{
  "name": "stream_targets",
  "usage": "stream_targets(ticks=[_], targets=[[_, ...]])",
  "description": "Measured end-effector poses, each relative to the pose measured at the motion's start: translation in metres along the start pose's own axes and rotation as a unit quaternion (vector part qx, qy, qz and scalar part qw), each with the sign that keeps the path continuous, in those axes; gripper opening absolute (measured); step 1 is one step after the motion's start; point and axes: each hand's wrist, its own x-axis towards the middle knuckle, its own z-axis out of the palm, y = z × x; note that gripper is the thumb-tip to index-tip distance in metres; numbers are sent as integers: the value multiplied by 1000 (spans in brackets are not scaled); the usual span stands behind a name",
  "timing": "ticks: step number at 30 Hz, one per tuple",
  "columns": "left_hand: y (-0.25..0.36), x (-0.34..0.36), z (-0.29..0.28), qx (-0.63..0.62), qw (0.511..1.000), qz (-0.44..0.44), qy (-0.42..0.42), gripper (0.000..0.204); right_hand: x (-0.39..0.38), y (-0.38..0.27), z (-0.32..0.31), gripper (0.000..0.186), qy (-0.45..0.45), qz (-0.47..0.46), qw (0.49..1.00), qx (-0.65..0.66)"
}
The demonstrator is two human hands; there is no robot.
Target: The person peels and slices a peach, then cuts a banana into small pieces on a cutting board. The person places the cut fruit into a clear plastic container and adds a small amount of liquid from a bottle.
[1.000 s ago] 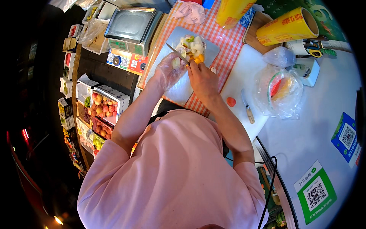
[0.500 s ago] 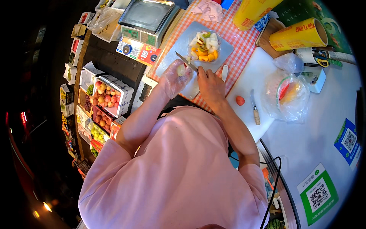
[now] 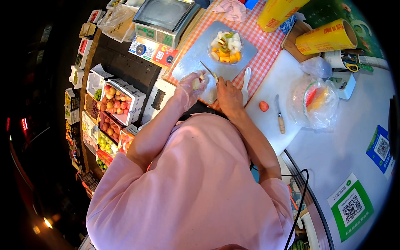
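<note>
My left hand (image 3: 190, 89), in a clear plastic glove, is closed round a pale, whitish piece of fruit (image 3: 196, 84) whose kind I cannot make out. My bare right hand (image 3: 228, 96) grips a knife (image 3: 209, 71), its narrow blade pointing up and left past the fruit piece. Both hands are over the near edge of a grey cutting board (image 3: 191, 56). Farther up on that board sits a clear plastic tub (image 3: 209, 53) of cut fruit, with white, orange-yellow and green pieces. A white-handled utensil (image 3: 246, 83) lies just right of my right hand.
On the right, a white cutting board (image 3: 262, 121) bears a small red fruit (image 3: 263, 106), a wooden-handled knife (image 3: 279, 114) and a plastic-wrapped melon piece (image 3: 310, 98). Yellow wrap rolls (image 3: 325, 38) stand beyond. A scale (image 3: 162, 21) is far left, above fruit crates (image 3: 137, 102).
Both hands have come slightly nearer to my body. The knife blade, which crossed close over the fruit piece, now sits beyond it, and more of the white-handled utensil shows.
</note>
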Motion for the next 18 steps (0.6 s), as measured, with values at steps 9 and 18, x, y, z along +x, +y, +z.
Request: stream_targets(ticks=[9, 18], targets=[[24, 70, 39, 351, 917, 169, 86, 26, 2, 18, 25, 31, -159, 118, 975, 100], [37, 165, 66, 631, 720, 272, 94, 37, 0, 37, 34, 39, -199, 142, 958, 148]])
